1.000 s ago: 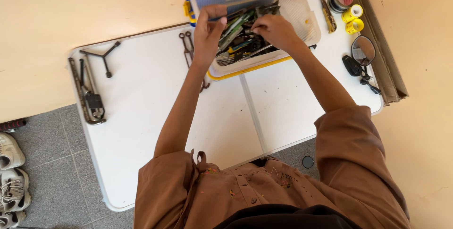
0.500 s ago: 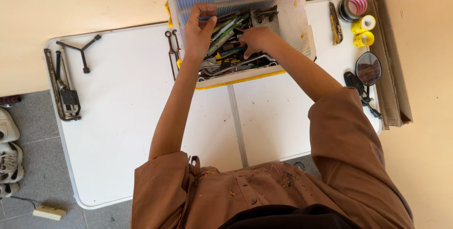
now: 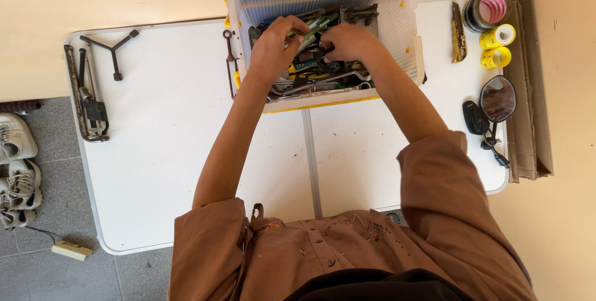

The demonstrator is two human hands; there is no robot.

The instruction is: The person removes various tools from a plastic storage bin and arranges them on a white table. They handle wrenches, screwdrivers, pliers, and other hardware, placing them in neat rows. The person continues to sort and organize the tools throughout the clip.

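Hands reach forward together into the clear bin (image 3: pixel 406 40) of tools at the far edge of the white surface (image 3: pixel 167 152), both arms stretched out from brown sleeves. Left hand (image 3: pixel 273 49) has its fingers curled around a green-handled tool (image 3: pixel 318 26) lying atop the pile; right hand (image 3: pixel 349 43) is bent knuckles-up among the tools, and its grip cannot be told. Bare surface lies left of the bin up to the wrench (image 3: pixel 110 49); tape rolls (image 3: pixel 490 12) and a mirror (image 3: pixel 496 99) crowd the right edge.

left hand (image 3: pixel 273 49) now gripping a green-handled tool (image 3: pixel 316 26), right hand (image 3: pixel 347 41) shifted deeper among tools
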